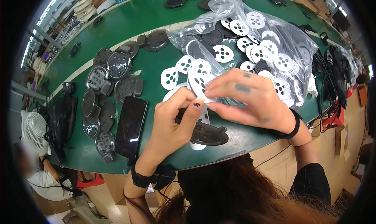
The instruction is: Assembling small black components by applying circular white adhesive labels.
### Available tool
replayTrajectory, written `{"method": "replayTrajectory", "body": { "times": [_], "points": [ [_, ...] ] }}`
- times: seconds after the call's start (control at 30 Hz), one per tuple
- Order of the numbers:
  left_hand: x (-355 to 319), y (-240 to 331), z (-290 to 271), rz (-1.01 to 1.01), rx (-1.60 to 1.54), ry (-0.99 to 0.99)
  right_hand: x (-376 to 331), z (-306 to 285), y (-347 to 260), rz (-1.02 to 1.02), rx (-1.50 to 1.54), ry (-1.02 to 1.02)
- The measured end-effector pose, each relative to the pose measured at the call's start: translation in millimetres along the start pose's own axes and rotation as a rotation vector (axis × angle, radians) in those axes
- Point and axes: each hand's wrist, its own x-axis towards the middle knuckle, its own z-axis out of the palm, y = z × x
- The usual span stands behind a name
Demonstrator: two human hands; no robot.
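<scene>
My left hand and my right hand meet over the green table, both pinching one white round sticker with dark holes. Just below them a dark round plastic disc lies on the table near its front edge, partly hidden by my left hand. More white round stickers lie loose on the table behind my hands. A clear plastic bag full of such stickers and dark discs sits behind my right hand.
A black phone lies left of my left hand. Several dark round parts are spread at the left. A small white fan and black cables flank the table. Another person is at lower left.
</scene>
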Motion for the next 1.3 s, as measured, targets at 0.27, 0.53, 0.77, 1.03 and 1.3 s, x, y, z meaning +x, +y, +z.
{"method": "replayTrajectory", "body": {
  "times": [0.27,0.53,0.77,1.03,1.3],
  "points": [
    [-0.4,0.9,3.9,-0.003,0.014,-0.012,-5.0,10.6,-6.6,-0.050,-0.138,0.051],
    [-0.3,1.9,4.9,0.010,-0.012,0.018,0.4,-3.1,-2.8,0.142,0.113,0.043],
    [-0.5,5.0,0.6,0.027,-0.174,0.097,4.3,-16.4,17.1,0.490,0.307,0.344],
    [-0.9,8.2,-3.8,-0.032,-0.537,0.122,6.0,-15.1,26.0,0.522,0.221,0.356],
    [0.1,-1.0,-0.8,-0.376,-1.203,-0.121,9.3,-4.8,12.1,0.184,0.155,0.124]
  ]
}}
